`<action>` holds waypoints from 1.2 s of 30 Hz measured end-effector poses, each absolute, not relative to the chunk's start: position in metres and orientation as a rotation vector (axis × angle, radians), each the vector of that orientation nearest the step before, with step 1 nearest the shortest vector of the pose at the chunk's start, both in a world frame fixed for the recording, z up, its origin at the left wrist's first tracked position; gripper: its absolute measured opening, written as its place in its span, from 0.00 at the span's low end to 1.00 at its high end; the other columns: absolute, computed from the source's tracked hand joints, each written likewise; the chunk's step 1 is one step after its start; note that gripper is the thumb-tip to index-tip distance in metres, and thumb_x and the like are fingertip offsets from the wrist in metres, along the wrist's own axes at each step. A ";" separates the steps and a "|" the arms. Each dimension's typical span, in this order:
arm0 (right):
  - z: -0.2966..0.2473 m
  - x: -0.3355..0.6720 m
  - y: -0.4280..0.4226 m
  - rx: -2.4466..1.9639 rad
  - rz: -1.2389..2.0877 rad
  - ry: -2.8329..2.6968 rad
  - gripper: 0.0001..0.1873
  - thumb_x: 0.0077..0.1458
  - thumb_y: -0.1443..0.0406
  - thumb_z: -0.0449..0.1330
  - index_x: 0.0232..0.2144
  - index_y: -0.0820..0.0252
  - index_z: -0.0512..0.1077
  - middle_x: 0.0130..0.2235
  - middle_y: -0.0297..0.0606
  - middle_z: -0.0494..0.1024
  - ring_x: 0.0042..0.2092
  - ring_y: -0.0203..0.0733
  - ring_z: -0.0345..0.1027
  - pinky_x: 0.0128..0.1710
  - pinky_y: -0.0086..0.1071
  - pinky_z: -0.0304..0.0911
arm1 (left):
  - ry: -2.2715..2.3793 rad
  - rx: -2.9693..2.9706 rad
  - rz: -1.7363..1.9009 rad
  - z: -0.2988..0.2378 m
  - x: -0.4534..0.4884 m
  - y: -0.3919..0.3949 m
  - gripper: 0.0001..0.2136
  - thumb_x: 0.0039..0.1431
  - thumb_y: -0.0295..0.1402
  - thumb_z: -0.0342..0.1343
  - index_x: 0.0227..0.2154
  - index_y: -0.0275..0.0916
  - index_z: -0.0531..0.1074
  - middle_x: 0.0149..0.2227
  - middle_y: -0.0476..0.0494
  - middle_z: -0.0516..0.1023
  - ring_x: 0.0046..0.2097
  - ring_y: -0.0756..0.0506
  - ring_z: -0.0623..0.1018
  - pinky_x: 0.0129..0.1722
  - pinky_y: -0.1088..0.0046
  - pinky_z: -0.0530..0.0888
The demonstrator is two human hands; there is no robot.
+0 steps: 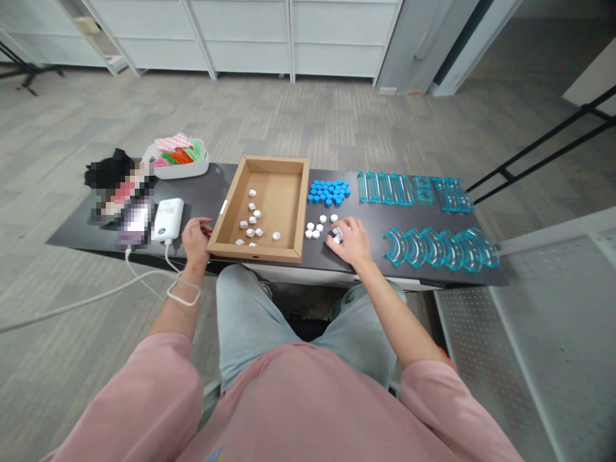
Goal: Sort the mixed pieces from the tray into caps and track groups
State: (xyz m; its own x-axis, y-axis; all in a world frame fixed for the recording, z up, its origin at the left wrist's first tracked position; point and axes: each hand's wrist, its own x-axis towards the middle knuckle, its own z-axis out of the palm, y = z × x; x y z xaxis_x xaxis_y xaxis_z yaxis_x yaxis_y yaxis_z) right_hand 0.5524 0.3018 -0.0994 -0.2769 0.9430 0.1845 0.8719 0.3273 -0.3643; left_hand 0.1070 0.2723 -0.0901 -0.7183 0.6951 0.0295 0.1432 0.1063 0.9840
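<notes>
Centrally, an open cardboard tray (269,255) stands on the dark table (206,199) with several small white pieces (257,214) scattered over its floor, most of them toward the near end. To its right, the right hand (352,242) reaches down with bent, slightly parted fingers over further white blocks (337,235), whether gripping or merely touching them cannot be told, beside a loose white group (319,228) and nearer the person than the clustered blue pieces (328,190). At the tray's left wall, the left hand (195,239) rests with loosely curled fingers, its hold indeterminable.
</notes>
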 end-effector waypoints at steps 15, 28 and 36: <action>-0.079 0.517 0.348 -1.241 0.683 -1.613 0.14 0.65 0.51 0.61 0.46 0.49 0.78 0.51 0.45 0.84 0.53 0.59 0.76 0.60 0.54 0.73 | 1.881 0.752 1.719 -0.094 0.109 0.272 0.12 0.79 0.31 0.46 0.40 0.41 0.73 0.27 0.50 0.71 0.27 0.48 0.70 0.29 0.72 0.67; -0.055 0.418 0.363 -1.058 0.496 -2.223 0.23 0.83 0.52 0.55 0.67 0.48 0.82 0.65 0.49 0.82 0.70 0.60 0.74 0.75 0.55 0.68 | 1.931 0.856 1.567 -0.096 0.106 0.271 0.10 0.79 0.38 0.52 0.41 0.44 0.74 0.31 0.48 0.74 0.30 0.47 0.73 0.34 0.69 0.72; -0.076 0.556 0.336 -1.484 0.268 -2.252 0.36 0.73 0.48 0.66 0.77 0.50 0.74 0.74 0.56 0.76 0.75 0.72 0.68 0.73 0.67 0.66 | 2.036 1.194 1.338 -0.094 0.081 0.283 0.05 0.75 0.32 0.55 0.46 0.42 0.76 0.33 0.50 0.78 0.32 0.47 0.76 0.36 0.72 0.72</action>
State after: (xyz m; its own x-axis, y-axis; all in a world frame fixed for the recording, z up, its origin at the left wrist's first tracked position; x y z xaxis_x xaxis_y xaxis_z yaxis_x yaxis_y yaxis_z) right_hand 0.5564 0.3360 -0.0762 -0.3364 0.9095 0.2440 0.8269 0.4093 -0.3855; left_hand 0.0808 0.2827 -0.0945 -0.5396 0.8356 0.1024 0.4257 0.1659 0.8895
